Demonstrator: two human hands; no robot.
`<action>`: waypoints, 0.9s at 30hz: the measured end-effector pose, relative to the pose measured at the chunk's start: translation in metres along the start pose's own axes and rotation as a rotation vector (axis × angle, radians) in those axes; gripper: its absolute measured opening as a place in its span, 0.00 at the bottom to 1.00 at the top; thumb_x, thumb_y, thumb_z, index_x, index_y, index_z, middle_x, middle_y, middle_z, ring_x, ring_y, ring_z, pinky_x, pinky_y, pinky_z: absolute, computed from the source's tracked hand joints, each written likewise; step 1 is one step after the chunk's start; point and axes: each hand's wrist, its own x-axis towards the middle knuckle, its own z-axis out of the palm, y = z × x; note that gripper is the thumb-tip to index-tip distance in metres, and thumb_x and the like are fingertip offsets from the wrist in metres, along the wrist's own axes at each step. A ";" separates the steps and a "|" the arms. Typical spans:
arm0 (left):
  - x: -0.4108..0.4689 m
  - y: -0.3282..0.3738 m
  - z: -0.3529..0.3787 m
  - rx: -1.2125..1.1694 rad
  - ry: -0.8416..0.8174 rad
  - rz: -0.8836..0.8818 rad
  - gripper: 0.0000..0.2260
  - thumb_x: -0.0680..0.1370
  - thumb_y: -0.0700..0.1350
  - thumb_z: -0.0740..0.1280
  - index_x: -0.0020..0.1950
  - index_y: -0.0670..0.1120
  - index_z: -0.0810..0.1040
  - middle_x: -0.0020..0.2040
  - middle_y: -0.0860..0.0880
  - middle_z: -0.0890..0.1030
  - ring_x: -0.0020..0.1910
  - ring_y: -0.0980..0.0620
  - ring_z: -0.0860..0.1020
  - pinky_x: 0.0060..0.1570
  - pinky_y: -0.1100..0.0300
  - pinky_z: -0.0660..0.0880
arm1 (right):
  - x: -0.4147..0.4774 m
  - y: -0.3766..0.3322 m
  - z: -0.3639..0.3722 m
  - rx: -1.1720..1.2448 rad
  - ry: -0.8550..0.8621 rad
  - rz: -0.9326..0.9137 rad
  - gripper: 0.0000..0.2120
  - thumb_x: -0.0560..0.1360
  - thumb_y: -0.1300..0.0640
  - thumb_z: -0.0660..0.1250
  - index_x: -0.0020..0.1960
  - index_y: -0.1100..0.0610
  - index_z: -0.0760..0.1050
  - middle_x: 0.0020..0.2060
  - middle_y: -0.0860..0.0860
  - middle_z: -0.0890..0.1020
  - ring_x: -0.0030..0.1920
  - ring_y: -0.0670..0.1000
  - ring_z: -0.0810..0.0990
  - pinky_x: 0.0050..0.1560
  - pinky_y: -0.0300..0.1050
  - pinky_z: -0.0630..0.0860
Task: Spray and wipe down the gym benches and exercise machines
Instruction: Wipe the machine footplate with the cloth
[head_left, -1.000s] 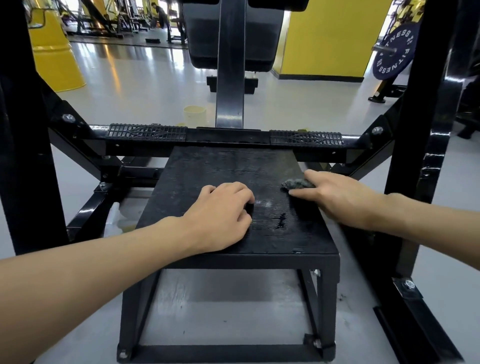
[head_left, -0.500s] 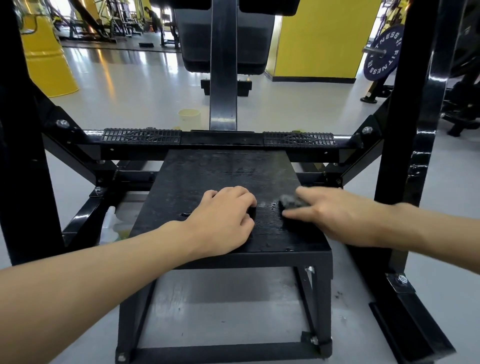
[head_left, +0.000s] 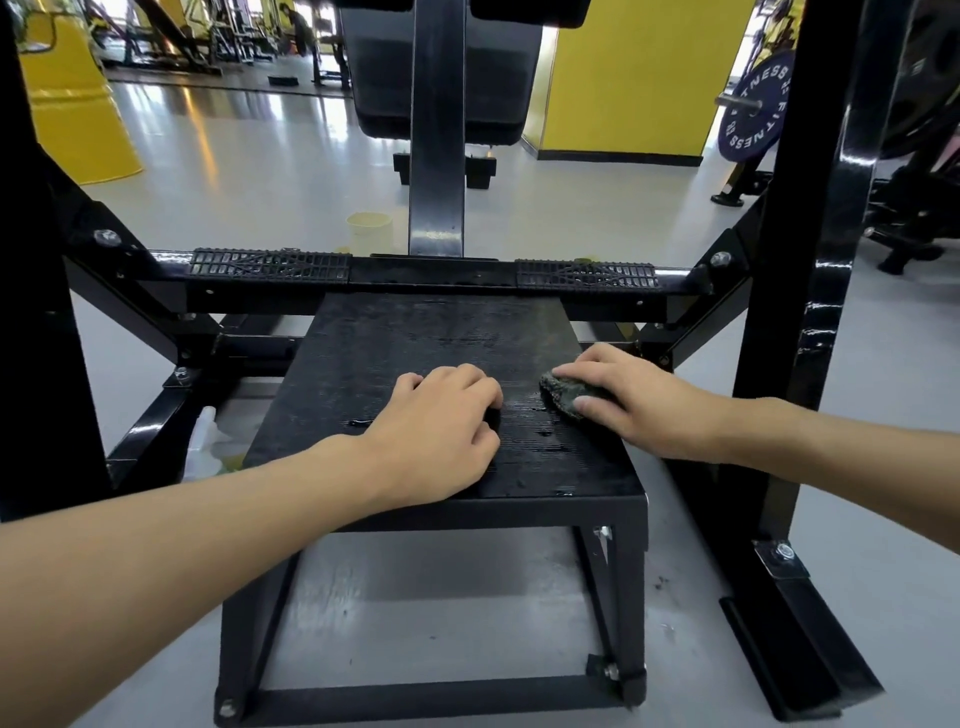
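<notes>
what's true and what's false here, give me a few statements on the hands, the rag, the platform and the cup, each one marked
1. The right hand holds a dark rag against the black platform. True.
2. The left hand grips a spray bottle. False: it rests on the platform with fingers curled, holding nothing.
3. Wet spots show on the platform near the rag. True.
4. The pale cup stands on the platform. False: it stands on the floor beyond the crossbar.
5. The two hands touch each other. False: a gap of platform lies between them.
</notes>
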 end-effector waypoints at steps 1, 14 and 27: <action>0.000 0.000 0.000 0.001 0.000 -0.002 0.13 0.80 0.45 0.58 0.64 0.50 0.73 0.66 0.54 0.72 0.67 0.52 0.68 0.70 0.49 0.60 | -0.001 -0.002 0.002 -0.042 0.033 -0.022 0.19 0.82 0.53 0.61 0.72 0.54 0.70 0.60 0.50 0.72 0.59 0.53 0.75 0.60 0.42 0.69; -0.003 -0.003 0.000 0.000 -0.018 0.011 0.15 0.82 0.45 0.57 0.67 0.50 0.73 0.69 0.54 0.71 0.70 0.52 0.67 0.71 0.51 0.60 | -0.011 -0.016 0.007 -0.092 0.176 -0.144 0.12 0.80 0.57 0.63 0.61 0.55 0.79 0.52 0.52 0.76 0.45 0.58 0.80 0.46 0.54 0.79; -0.017 -0.011 -0.003 0.019 -0.035 0.050 0.17 0.81 0.44 0.58 0.68 0.50 0.73 0.69 0.53 0.72 0.70 0.52 0.68 0.70 0.51 0.63 | 0.005 -0.048 0.003 -0.124 0.137 -0.086 0.14 0.78 0.60 0.63 0.61 0.51 0.80 0.52 0.54 0.75 0.46 0.62 0.80 0.49 0.57 0.78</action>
